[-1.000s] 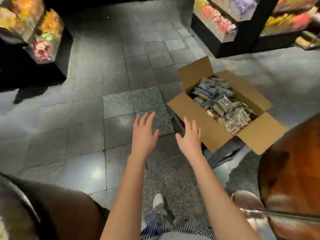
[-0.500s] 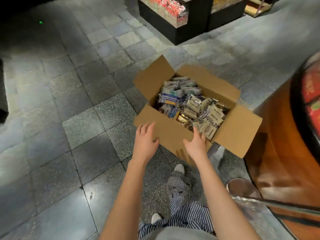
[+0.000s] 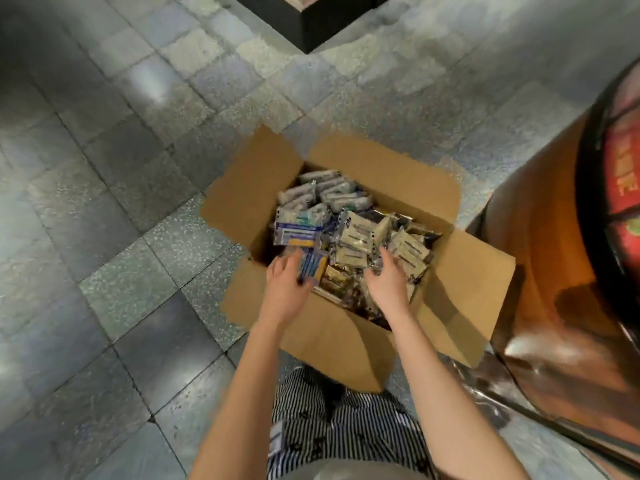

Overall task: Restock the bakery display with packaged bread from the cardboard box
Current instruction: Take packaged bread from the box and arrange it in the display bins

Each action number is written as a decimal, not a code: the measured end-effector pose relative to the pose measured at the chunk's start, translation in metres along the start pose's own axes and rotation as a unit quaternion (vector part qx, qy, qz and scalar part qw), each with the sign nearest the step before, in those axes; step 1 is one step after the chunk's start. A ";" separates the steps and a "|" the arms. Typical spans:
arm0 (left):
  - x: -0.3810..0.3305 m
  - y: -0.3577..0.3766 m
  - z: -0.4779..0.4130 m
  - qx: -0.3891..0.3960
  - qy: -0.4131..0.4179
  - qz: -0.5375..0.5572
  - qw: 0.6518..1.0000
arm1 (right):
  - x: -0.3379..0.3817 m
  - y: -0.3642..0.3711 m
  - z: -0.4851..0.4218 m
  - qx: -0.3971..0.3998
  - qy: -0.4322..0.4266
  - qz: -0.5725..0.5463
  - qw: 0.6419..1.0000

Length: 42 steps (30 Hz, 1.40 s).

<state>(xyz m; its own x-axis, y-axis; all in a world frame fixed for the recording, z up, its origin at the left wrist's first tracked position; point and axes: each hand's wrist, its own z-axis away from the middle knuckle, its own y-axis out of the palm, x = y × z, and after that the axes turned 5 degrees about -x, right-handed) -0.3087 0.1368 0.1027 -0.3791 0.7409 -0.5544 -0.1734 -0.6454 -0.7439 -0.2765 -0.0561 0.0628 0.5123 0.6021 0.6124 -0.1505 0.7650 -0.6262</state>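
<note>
Fingers [image 3: 284,265] of left hand [image 3: 287,289] and right hand [image 3: 388,284] blur among bread packets [image 3: 356,233] in cardboard box [image 3: 249,197]; grip unclear.

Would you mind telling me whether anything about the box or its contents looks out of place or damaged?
Nothing looks damaged or spilled. The bread packets lie jumbled at all angles in the cardboard box, not stacked, and its flaps splay outward. No packet lies on the tiled floor.

One cardboard box [image 3: 329,337], its four flaps folded out. Inside, packaged bread [image 3: 356,233] in four sorts of wrapper (grey-white, blue-and-white, cream, dark gold), more than twenty packs, too heaped for an exact count. Two hands: left hand [image 3: 284,292], right hand [image 3: 388,285].
</note>
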 end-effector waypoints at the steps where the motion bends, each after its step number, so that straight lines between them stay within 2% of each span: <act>1: 0.000 0.004 -0.009 0.015 -0.013 0.003 1.000 | 0.001 0.003 -0.008 0.007 -0.003 0.004 1.000; 10: 0.007 0.039 -0.108 0.026 -0.071 -0.003 0.997 | 0.017 0.046 -0.089 0.022 0.031 0.029 0.999; 15: 0.011 0.067 -0.171 -0.012 -0.121 -0.032 0.992 | 0.021 0.070 -0.142 0.012 0.069 -0.007 0.997; 21: 0.025 0.099 -0.222 0.050 -0.127 -0.063 0.989 | 0.015 0.099 -0.195 -0.034 0.095 -0.030 0.994; 23: 0.029 0.108 -0.234 0.049 -0.131 -0.060 0.988 | 0.009 0.105 -0.209 -0.047 0.100 -0.038 0.993; 27: 0.040 0.121 -0.247 0.025 -0.132 -0.038 0.990 | 0.003 0.118 -0.229 0.003 0.128 0.009 0.992; 30: 0.049 0.126 -0.249 -0.003 -0.120 -0.056 0.991 | 0.005 0.129 -0.241 0.058 0.132 0.121 0.982; 34: 0.062 0.121 -0.246 -0.036 -0.100 -0.037 0.994 | 0.015 0.127 -0.253 0.069 0.108 0.214 0.968; 37: 0.075 0.109 -0.236 -0.043 -0.047 -0.003 0.998 | 0.020 0.122 -0.254 0.067 0.052 0.259 0.962; 42: 0.088 0.087 -0.220 -0.012 -0.006 0.067 0.998 | 0.017 0.118 -0.227 0.087 0.008 0.286 0.954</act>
<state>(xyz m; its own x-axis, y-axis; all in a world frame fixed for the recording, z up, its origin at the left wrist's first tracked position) -0.1570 0.1863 -0.0931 -0.4076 0.6454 -0.6460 -0.0987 -0.7345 -0.6714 -0.0932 -0.0080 -0.1101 0.3182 0.9295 0.1864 -0.5463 0.3405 -0.7653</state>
